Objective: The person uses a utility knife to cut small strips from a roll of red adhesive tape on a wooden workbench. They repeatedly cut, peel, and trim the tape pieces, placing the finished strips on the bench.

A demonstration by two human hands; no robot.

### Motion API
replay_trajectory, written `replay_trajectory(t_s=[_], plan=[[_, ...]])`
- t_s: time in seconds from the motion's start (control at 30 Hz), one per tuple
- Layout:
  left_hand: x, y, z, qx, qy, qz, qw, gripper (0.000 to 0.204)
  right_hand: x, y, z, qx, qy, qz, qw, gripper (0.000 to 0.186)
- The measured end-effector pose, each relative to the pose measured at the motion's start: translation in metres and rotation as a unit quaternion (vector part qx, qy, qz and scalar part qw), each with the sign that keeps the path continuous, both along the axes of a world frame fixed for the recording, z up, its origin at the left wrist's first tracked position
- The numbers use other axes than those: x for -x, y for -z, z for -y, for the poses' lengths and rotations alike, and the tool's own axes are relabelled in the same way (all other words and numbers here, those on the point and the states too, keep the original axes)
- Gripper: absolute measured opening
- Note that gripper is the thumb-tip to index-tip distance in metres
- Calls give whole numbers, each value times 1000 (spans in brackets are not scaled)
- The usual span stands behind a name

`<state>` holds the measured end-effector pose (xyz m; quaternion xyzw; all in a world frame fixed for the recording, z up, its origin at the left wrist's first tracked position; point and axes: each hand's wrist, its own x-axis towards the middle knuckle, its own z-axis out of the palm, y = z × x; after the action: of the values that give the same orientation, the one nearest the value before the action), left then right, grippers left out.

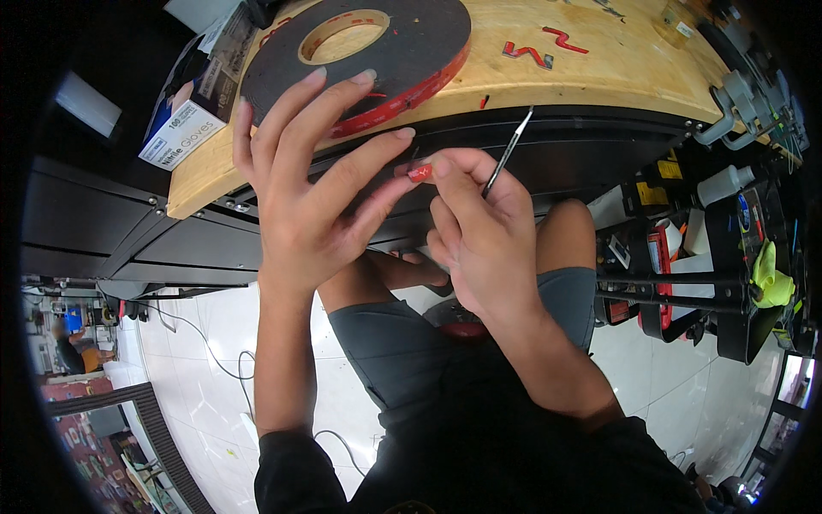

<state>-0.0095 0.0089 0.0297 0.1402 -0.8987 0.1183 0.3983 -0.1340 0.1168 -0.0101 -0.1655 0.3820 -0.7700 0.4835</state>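
My right hand (488,231) is closed around a slim, pointed metal craft knife (512,146), its tip up and away from me. The thumb and index finger of that hand also meet at a small red piece (419,173), which looks like tape backing with pale marks. My left hand (300,188) has its fingers spread, and its thumb tip touches the piece's other side. Beyond the left fingers lies a large roll of dark grey tape (428,43) with a red edge. Two zigzag red-faced pieces, one nearer (528,56) and one farther (565,40), rest on the wooden bench.
The wooden bench top (616,81) ends just beyond my hands, above black drawers (591,141). A glove box (193,111) stands at its left end, and a grey clamp (736,103) at the right. A black tool rack (685,291) fills the right side.
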Motion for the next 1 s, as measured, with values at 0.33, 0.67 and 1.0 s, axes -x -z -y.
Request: replay_trajectory(t_s=[0.33,0.67,1.0], plan=[[3,32,-15,-122,23,-123,985,53,-3,2,2,60,-25,-36,997,14],[-2,8,-35,-325,-54,-29,944,46,5,11,3,15,44,-184,982,10],[3,15,-28,-412,42,-136,900,17,3,10,6,24,84,-339,937,4]])
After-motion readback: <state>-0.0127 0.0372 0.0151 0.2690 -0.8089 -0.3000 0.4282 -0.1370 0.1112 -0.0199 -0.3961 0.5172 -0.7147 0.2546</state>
